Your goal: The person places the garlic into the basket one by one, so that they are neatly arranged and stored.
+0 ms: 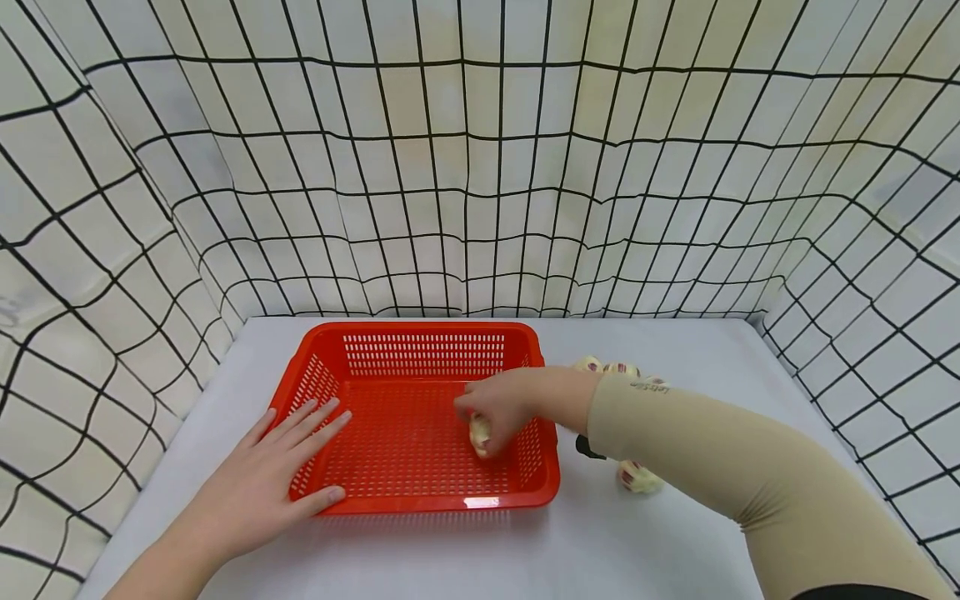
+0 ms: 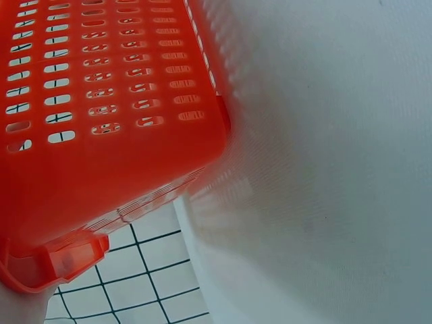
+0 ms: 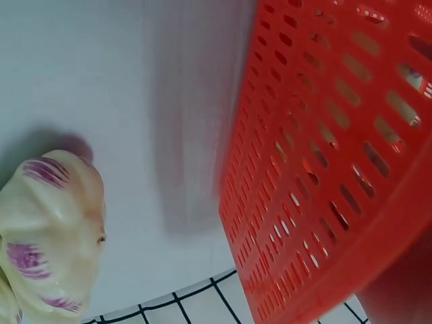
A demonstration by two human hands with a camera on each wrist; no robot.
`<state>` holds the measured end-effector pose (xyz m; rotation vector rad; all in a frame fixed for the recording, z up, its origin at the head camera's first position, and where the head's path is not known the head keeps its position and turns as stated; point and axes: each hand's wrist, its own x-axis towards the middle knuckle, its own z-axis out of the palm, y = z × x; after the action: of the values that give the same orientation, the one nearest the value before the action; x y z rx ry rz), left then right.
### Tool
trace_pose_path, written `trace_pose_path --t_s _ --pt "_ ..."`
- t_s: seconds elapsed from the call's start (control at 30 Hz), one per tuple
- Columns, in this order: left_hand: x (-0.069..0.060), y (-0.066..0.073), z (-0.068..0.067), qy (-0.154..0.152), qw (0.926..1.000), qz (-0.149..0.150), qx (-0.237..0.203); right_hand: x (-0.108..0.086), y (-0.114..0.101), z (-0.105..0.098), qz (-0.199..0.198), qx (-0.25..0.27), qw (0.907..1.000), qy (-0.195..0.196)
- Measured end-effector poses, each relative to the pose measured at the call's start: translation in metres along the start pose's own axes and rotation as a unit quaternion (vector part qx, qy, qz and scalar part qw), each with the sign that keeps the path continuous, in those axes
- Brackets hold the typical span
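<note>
A red plastic basket (image 1: 420, 503) with slotted walls stands on the white table. Inside its right half, my right hand (image 1: 506, 407) grips a garlic bulb (image 1: 479, 435), pale cream and partly hidden by the fingers. My left hand (image 1: 272, 473) rests over the basket's left rim with fingers spread and straight. The left wrist view shows the basket's outer wall (image 2: 101, 155) close up. Beyond the basket's right wall, in the right wrist view, lies a cream garlic bulb (image 3: 57, 229) with purple streaks.
Several more garlic bulbs (image 1: 622, 368) lie right of the basket, partly behind the right forearm, with one bulb (image 1: 637, 477) nearer the front. Black netting (image 1: 465, 196) over white sheets encloses the table (image 1: 630, 550) at the back and both sides.
</note>
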<state>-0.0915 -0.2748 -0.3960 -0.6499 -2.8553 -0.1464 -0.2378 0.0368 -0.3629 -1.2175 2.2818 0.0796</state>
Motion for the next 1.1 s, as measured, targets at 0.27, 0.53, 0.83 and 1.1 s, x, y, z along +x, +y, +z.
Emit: trace_pose_path --t_s 0.27,0.53,0.83,1.1 --pt "0.000 0.001 -0.001 -0.002 1.0000 -0.002 0.002 -0.002 0.000 0.006 0.016 -0.021 0.9996 -0.003" --pt "0.000 -0.001 -0.001 -0.004 1.0000 -0.003 0.003 -0.005 0.005 0.005 0.010 -0.023 0.9997 0.002" --pt "0.001 -0.002 0.000 -0.008 1.0000 -0.004 0.000 -0.004 0.008 0.007 0.000 -0.032 0.9993 0.019" --pt "0.001 -0.001 0.002 -0.007 1.0000 -0.005 -0.003 -0.009 0.011 0.007 -0.012 -0.018 0.9990 0.040"
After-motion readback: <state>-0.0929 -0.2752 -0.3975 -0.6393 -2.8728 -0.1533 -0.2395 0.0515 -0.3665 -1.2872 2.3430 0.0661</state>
